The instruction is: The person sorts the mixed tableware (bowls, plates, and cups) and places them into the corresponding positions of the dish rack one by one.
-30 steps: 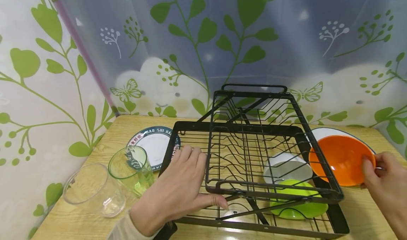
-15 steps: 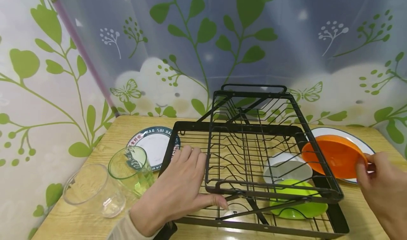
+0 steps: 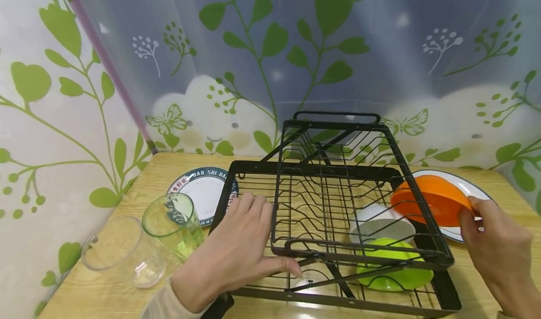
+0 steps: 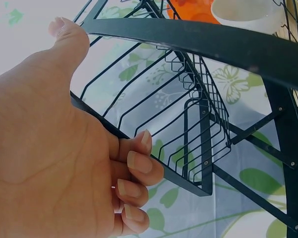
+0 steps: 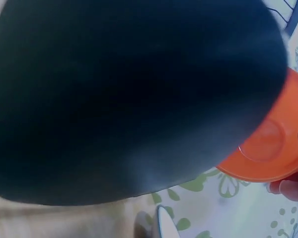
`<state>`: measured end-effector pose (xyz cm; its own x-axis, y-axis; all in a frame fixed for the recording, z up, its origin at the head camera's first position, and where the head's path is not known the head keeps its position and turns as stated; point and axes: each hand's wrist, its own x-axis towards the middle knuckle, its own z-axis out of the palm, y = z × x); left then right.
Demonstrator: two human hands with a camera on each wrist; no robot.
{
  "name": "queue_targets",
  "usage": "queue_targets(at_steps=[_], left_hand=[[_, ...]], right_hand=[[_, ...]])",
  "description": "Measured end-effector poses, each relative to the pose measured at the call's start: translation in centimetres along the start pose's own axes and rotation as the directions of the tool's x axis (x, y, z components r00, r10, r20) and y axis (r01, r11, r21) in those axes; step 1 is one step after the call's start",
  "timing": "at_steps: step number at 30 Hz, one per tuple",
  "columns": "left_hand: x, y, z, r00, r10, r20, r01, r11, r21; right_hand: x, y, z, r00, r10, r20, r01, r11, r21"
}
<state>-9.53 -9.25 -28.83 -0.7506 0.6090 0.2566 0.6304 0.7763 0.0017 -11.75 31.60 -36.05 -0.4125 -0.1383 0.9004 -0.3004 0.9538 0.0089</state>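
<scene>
At the left side of a black two-tier wire dish rack point(image 3: 334, 170), my left hand point(image 3: 228, 253) grips its upper frame, thumb stretched along the front. In the left wrist view the fingers point(image 4: 131, 191) curl at the rack's edge. My right hand point(image 3: 498, 248) pinches the near right rim of an orange bowl point(image 3: 450, 206). Tilted, the bowl reaches over the rack's right side, its left part seen through the upper tier's wires. A white bowl point(image 3: 372, 232) and a lime green bowl point(image 3: 390, 283) sit in the lower tier. Right wrist view: orange bowl point(image 5: 268, 148), partly hidden.
A blue-rimmed white plate point(image 3: 475, 192) lies right of the rack. Left stand a patterned plate point(image 3: 204, 194), a green glass point(image 3: 186, 229) and a clear glass point(image 3: 148, 267). A large dark shape point(image 5: 134, 109) blocks much of the right wrist view.
My right hand has moved the orange bowl left and tipped it, bringing it over the rack's right edge and uncovering more of the plate. The left hand has stayed put.
</scene>
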Motion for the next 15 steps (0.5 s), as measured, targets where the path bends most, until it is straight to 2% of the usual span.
queue_targets(at_steps=[15], left_hand=[[-0.1, 0.1, 0.0, 1.000, -0.022, 0.000, 0.022, 0.999, -0.023]], right_hand=[[1.0, 0.1, 1.1, 0.998, -0.053, -0.022, 0.053, 0.998, -0.017]])
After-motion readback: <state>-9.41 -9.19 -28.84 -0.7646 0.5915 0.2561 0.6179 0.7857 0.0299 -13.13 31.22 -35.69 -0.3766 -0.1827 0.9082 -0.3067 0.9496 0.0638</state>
